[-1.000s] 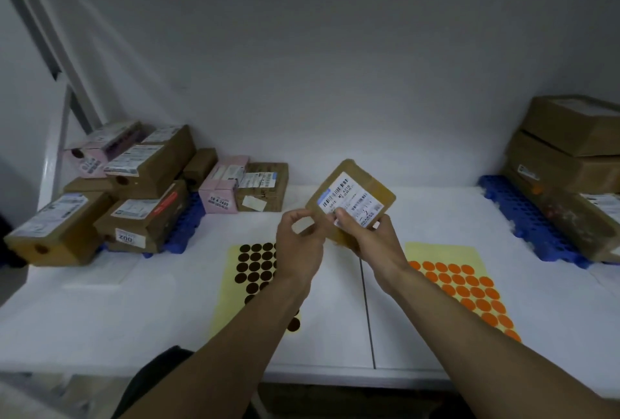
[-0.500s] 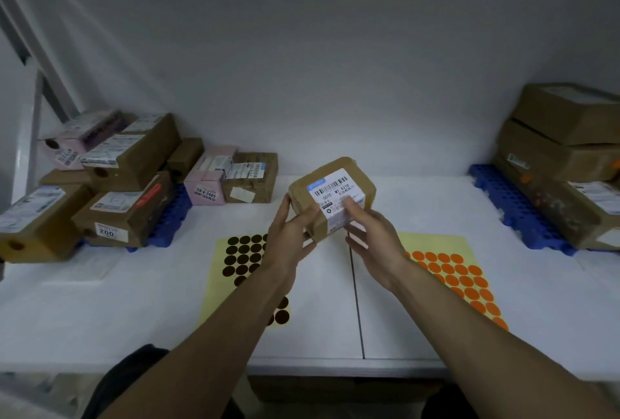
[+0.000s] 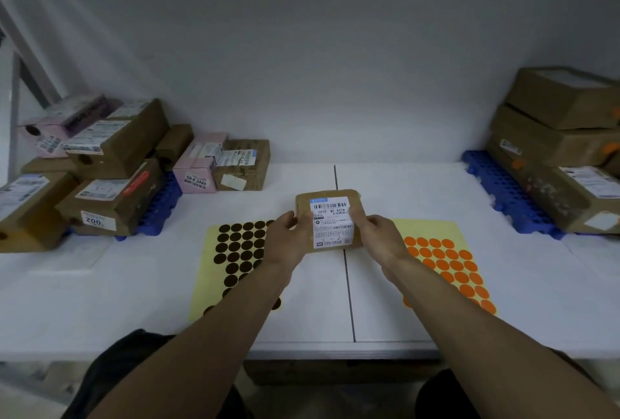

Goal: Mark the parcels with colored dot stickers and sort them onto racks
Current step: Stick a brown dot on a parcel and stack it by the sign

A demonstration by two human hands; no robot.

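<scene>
Parcel: a small brown cardboard parcel (image 3: pixel 304 209) with a white barcode label (image 3: pixel 333 227) facing up, held between both hands over the white bench (image 3: pixel 419 194); whether its underside touches the bench is hard to tell.
Left hand (image 3: pixel 288 241): grips the parcel's left edge, fingers curled around it.
Right hand (image 3: pixel 377 237): grips the parcel's right edge, thumb over the label's corner.
Bench seam: a thin dark line (image 3: pixel 349 294) runs under the parcel and on toward the person.
Dark dot sheet: a pale yellow sheet of dark brown round stickers (image 3: pixel 240 251) lies flat just left of the parcel, partly covered by the left forearm.
Orange dot sheet: a pale yellow sheet of orange round stickers (image 3: pixel 448 264) lies flat just right of the parcel.
Left rack: a blue plastic grid rack (image 3: pixel 157 207), well to the parcel's left, carries stacked brown cardboard boxes (image 3: pixel 117 147); several show a dark dot.
Pink box: a pale pink carton (image 3: pixel 198 172) stands beyond and left of the parcel, beside a small brown box (image 3: pixel 245 167).
Right rack: a second blue grid rack (image 3: pixel 496 190), well to the parcel's right, holds large brown boxes (image 3: pixel 563 130), some with orange marks.
</scene>
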